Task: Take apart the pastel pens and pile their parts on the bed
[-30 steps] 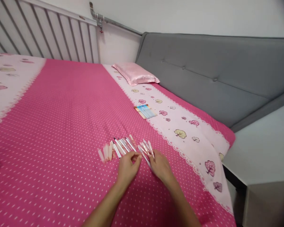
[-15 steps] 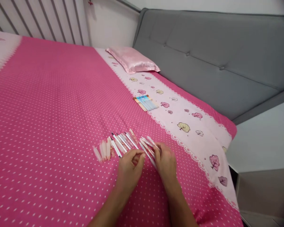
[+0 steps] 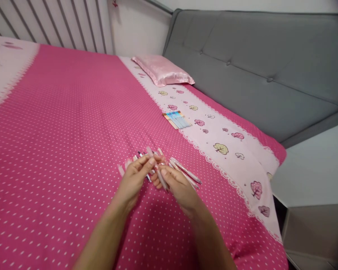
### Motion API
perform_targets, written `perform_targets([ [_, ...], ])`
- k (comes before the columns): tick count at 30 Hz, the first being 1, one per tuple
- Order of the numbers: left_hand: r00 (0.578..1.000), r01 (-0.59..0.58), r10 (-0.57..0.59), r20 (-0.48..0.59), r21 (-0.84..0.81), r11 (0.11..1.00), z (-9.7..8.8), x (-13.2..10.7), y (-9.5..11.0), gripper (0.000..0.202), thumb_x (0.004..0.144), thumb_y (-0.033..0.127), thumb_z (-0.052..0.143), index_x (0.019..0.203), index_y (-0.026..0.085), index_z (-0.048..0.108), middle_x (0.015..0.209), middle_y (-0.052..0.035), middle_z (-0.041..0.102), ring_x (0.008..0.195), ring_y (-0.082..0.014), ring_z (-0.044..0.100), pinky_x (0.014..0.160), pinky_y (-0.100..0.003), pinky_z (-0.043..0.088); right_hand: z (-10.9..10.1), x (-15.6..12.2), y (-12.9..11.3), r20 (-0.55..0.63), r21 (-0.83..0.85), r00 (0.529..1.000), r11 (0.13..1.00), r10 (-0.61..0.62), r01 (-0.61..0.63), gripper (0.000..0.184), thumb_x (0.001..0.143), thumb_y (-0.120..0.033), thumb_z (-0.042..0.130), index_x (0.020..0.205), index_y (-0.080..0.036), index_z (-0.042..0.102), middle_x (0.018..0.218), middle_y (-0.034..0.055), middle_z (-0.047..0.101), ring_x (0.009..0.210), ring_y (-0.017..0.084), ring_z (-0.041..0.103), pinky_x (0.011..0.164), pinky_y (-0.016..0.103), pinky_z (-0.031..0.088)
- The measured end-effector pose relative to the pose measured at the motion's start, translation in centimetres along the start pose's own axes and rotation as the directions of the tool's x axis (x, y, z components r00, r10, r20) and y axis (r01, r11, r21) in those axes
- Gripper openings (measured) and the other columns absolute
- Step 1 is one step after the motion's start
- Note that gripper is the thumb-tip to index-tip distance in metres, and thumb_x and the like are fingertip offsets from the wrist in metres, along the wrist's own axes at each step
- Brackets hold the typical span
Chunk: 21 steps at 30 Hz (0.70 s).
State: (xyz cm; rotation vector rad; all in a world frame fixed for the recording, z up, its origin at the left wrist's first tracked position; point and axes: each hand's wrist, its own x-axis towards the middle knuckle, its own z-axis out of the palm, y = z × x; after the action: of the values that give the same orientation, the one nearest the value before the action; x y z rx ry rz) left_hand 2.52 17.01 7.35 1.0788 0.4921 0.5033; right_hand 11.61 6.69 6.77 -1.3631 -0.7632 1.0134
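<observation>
Both hands meet over a pile of pink-and-white pens lying on a pink polka-dot bedsheet. My left hand pinches the upper end of one pen with fingers closed. My right hand grips the same pen lower down, fingers curled round it. The pen is lifted slightly above the pile and slants toward me. More pens and clear caps lie partly hidden behind my left hand.
A second bundle of light-blue pens rests farther off on the sheet's pale tree-print border. A pink satin pillow lies by the grey upholstered headboard. The bed's right edge drops to a white surface.
Both hands rose from the sheet and came together, lifting one pen out of the pile. The camera shifted slightly.
</observation>
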Motion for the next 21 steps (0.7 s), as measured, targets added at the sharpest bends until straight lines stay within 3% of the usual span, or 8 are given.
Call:
perform_targets([
  [5, 0.984, -0.053, 0.051, -0.168, -0.010, 0.999, -1.4, 0.2, 0.5, 0.034, 0.071, 0.040, 0.070, 0.091, 0.013, 0.064, 0.085, -0.0069, 0.070, 0.058, -0.0110, 0.058, 0.057, -0.024, 0.047, -0.1, -0.4, 1.6, 0.086, 0.061, 0.994, 0.995, 0.069, -0.074, 0.038, 0.084, -0.051, 0.052, 0.090, -0.017, 0.066, 0.066, -0.0001, 0.056, 0.063, 0.012, 0.051, 0.064, 0.026, 0.041],
  [9, 0.980, -0.022, 0.030, -0.197, 0.046, 0.999, -1.0, 0.4, 0.2, 0.039, 0.068, 0.042, 0.071, 0.092, 0.012, 0.065, 0.085, -0.0081, 0.071, 0.062, -0.0130, 0.061, 0.059, -0.025, 0.047, -0.2, -0.5, 3.9, 0.021, 0.168, 0.999, 0.985, 0.034, -0.038, 0.038, 0.081, -0.052, 0.055, 0.088, -0.017, 0.067, 0.063, -0.0021, 0.050, 0.057, 0.010, 0.044, 0.060, 0.024, 0.037],
  [13, 0.999, 0.019, -0.012, -0.051, 0.131, 0.991, -0.1, 0.2, 0.2, 0.041, 0.067, 0.036, 0.073, 0.099, 0.012, 0.067, 0.089, -0.0096, 0.072, 0.080, -0.0173, 0.065, 0.077, -0.030, 0.048, -0.7, -0.7, 5.6, -0.027, 0.348, 0.999, 0.937, 0.042, -0.030, 0.035, 0.077, -0.051, 0.061, 0.088, -0.018, 0.067, 0.061, -0.0039, 0.044, 0.054, 0.009, 0.040, 0.056, 0.023, 0.034],
  [16, 0.996, 0.015, -0.028, 0.083, 0.152, 0.988, 0.2, 0.2, -0.2, 0.040, 0.069, 0.035, 0.073, 0.102, 0.013, 0.067, 0.091, -0.0097, 0.072, 0.082, -0.0175, 0.065, 0.082, -0.031, 0.046, -1.4, -0.8, 6.1, 0.010, 0.467, 0.999, 0.883, 0.043, -0.042, 0.033, 0.076, -0.048, 0.064, 0.088, -0.018, 0.067, 0.060, -0.0047, 0.041, 0.053, 0.008, 0.037, 0.054, 0.022, 0.033],
  [19, 0.994, -0.002, -0.016, 0.110, 0.162, 0.987, 0.2, 0.4, -0.9, 0.034, 0.072, 0.038, 0.069, 0.095, 0.013, 0.069, 0.089, -0.0103, 0.072, 0.077, -0.0164, 0.064, 0.079, -0.030, 0.046, -1.7, -0.8, 6.2, 0.041, 0.522, 0.998, 0.851, 0.043, -0.058, 0.032, 0.075, -0.046, 0.066, 0.088, -0.017, 0.068, 0.059, -0.0052, 0.040, 0.053, 0.007, 0.036, 0.053, 0.021, 0.031],
  [21, 0.998, -0.013, 0.000, 0.068, 0.179, 0.984, 0.3, 0.6, -1.2, 0.032, 0.071, 0.039, 0.069, 0.088, 0.012, 0.070, 0.084, -0.0102, 0.072, 0.073, -0.0161, 0.064, 0.075, -0.030, 0.047, -1.7, -0.7, 6.3, 0.028, 0.528, 0.998, 0.847, 0.049, -0.056, 0.032, 0.073, -0.046, 0.068, 0.087, -0.016, 0.069, 0.058, -0.0050, 0.042, 0.052, 0.007, 0.037, 0.052, 0.021, 0.031],
])
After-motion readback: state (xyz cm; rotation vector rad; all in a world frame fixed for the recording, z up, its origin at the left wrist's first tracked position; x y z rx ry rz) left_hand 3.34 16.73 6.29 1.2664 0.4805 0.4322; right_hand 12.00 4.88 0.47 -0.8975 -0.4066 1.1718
